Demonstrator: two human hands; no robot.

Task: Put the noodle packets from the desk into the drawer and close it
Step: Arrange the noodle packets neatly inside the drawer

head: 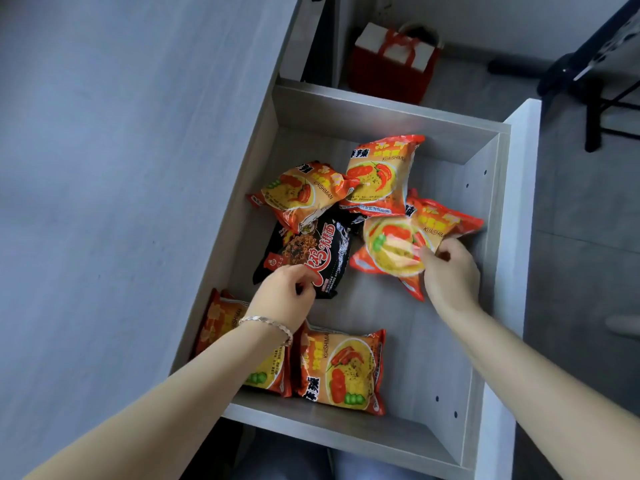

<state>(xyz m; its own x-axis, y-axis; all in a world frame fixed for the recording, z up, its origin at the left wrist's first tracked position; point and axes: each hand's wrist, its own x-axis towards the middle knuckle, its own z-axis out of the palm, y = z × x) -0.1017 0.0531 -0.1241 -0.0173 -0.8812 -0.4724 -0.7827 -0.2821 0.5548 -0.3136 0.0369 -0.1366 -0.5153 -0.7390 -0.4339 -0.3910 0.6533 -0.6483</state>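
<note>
The grey drawer point(478, 306) stands pulled open beside the desk top point(121, 168). Several noodle packets lie inside it. My left hand point(284, 292), with a bracelet on the wrist, pinches the near edge of a black packet point(318, 251). An orange packet point(408, 244), blurred and tilted, is held at its edge by my right hand point(450, 271). Two more orange packets point(304, 192) point(377, 174) lie further back, overlapping the black one. Near the front lie an orange packet point(341, 368) and another one point(221, 323) partly hidden under my left forearm.
The drawer's white front panel point(519, 202) is on the right. Beyond the drawer a red and white gift bag point(394, 60) sits on the floor. A black stand or chair base point(588, 81) is at the top right. The desk top shows no packets.
</note>
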